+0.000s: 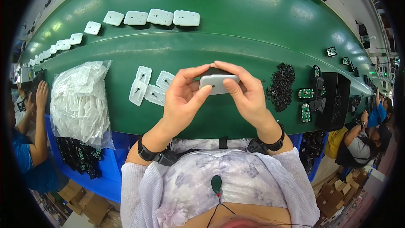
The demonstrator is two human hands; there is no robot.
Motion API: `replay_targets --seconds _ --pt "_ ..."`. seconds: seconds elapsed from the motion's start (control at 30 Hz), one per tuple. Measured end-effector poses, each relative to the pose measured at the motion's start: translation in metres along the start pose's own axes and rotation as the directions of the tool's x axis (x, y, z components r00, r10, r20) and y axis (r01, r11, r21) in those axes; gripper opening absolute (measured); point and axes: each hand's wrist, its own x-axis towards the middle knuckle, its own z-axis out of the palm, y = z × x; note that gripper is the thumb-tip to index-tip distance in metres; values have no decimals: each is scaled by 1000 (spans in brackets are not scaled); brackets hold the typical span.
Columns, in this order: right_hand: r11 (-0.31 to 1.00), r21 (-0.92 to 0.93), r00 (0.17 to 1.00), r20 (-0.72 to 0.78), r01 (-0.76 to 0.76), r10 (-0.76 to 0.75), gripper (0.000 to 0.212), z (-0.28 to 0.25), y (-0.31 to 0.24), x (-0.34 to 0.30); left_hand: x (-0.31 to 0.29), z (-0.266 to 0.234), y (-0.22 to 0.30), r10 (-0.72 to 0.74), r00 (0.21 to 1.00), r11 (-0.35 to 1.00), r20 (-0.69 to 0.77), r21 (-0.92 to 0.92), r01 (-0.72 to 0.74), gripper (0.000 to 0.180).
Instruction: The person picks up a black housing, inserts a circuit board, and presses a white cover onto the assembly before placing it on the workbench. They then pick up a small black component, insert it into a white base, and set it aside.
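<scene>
Between my two hands, in front of my chest, is a small case with a white plastic cover [220, 85] facing up and a black shell [214, 71] beneath. My left hand [182, 90] is closed on its left side, the thumb pressing the cover near a small dark hole. On the right side my right hand [249, 90] grips it, thumb on top and fingers along the far edge. Several loose white covers [138, 92], each with a small black part on it, lie left of my left hand. To the right is a heap of small black parts [282, 86].
A clear bag of white covers [80, 105] stands at the left above a blue bin [109, 181]. White-topped cases [160, 16] line the far green bench [236, 42]. Black housings with green circuit boards [306, 93] lie beside a black box [337, 114] at right. People work at both sides.
</scene>
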Motion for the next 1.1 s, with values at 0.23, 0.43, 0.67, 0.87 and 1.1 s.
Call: replay_targets --seconds 0.23,0.43,0.67,0.87,1.1 --pt "943 -182 956 -44 279 -291 30 -4 1 -1 0 3 4 138 983 972 120 172 -157 36" --pt "917 -305 955 -64 259 -291 29 -2 -4 1 5 2 3 160 986 961 39 222 -165 29" --pt "970 217 993 -32 -107 117 27 -21 8 15 28 1 -6 -35 997 996 -69 81 40 28" --pt "963 228 976 -133 -141 174 29 -33 42 92 42 -17 -8 130 979 952 -156 295 -79 49" --pt "949 144 929 -208 -280 305 35 -39 84 158 7 -88 -2 392 856 658 -336 753 -6 30"
